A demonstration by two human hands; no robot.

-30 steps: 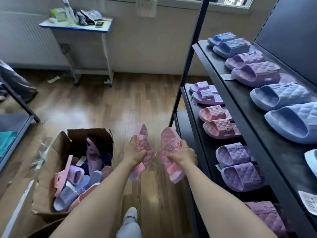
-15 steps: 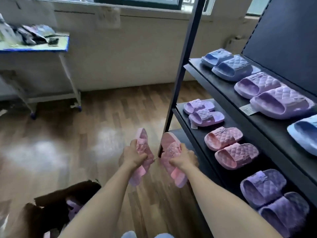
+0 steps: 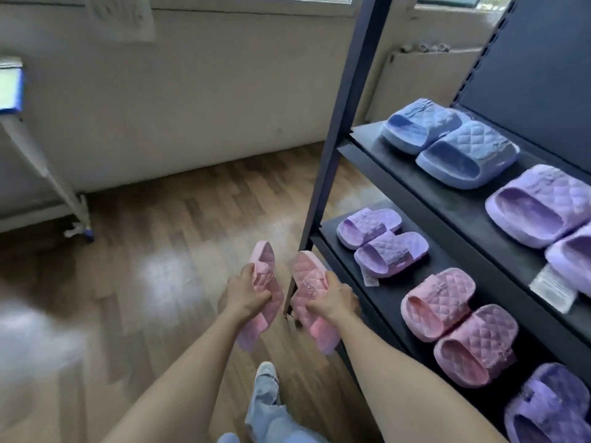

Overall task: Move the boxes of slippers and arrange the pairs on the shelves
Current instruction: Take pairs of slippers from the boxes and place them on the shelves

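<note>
The left hand [image 3: 244, 290] has its fingers wrapped tight round one soft pink quilted slipper [image 3: 260, 292]. The right hand [image 3: 332, 300] grips the other pink slipper [image 3: 311, 289]. Both are held over the wooden floor [image 3: 166, 251], just left of the near black metal shelf [image 3: 388, 302].

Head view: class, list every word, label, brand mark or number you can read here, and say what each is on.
No text can be read.
White tag on the upper shelf: print too blurred.
Small tag by the purple slippers: too small.
Paper sheet on the wall: blurred.
Emblem on right pink slipper: unreadable.
</note>
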